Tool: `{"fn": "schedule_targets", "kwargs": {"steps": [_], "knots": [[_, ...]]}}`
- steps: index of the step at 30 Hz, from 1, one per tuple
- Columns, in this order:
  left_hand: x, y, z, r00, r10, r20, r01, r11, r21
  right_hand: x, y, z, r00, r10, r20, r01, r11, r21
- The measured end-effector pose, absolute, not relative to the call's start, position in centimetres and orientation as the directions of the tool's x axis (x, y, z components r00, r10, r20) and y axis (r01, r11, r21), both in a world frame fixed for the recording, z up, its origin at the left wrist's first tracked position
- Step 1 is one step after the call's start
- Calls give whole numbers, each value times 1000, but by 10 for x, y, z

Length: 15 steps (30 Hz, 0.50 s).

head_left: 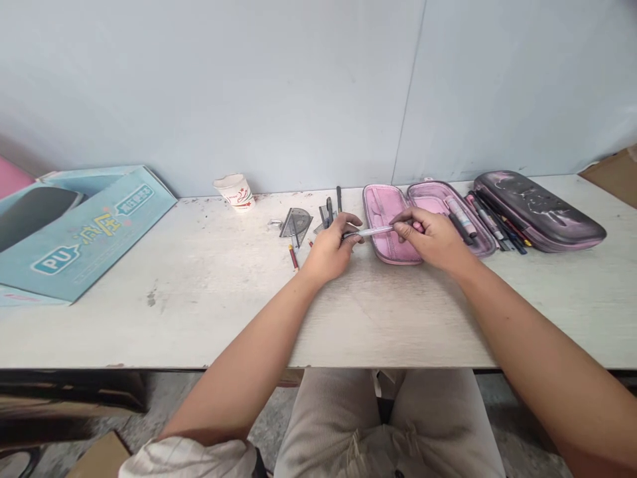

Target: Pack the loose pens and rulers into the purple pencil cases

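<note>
Both hands grip one clear, silvery pen point(374, 231) lying crosswise between them. My left hand point(332, 247) is closed on its left end, just right of the rulers and pens on the table. My right hand point(432, 238) pinches the pen's right end above the open pink pencil case point(385, 209), whose nearer half it partly covers. The case's right half holds several pens and a white-pink marker point(460, 216).
A grey protractor point(295, 222), small set squares, dark pens point(339, 198) and a red pencil point(293, 257) lie left of the case. A paper cup point(235, 191) stands by the wall. A light-blue cardboard box point(84, 229) fills the table's left. A cardboard corner point(614, 174) shows at far right.
</note>
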State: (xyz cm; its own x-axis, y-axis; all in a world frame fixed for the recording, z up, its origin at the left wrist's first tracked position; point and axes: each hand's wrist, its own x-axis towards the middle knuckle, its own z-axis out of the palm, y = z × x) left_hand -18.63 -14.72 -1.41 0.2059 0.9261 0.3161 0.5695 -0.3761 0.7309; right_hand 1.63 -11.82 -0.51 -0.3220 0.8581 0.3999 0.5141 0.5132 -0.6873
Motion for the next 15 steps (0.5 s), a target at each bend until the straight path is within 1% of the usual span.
{"fn": "schedule_targets", "kwargs": {"steps": [2,4,6,8,10,13,15], "knots": [[-185,-148,-13,205,918,339,591,-392,705,15,-118,-5,-293,864,408,587,500,-637],[-185,-149,-11,198,909,366,622,-405,670,15,-118,-6,-275,869,412,626,487,-609],[-185,-149,-10,181,909,374,628,-400,668,15,-119,-6,-271,874,403,588,482,-649],[-186,-149,-9,154,917,369,612,-382,692,16,-120,-6,-277,870,408,517,492,-700],[-187,-149,-10,132,919,371,609,-370,702,16,-121,-6,-292,853,431,490,521,-699],[-187,-149,-10,143,912,384,647,-380,662,15,-121,-8,-281,848,450,570,524,-633],[-186,-149,-10,157,896,415,694,-399,600,14,-120,-9,-260,860,438,618,497,-609]]}}
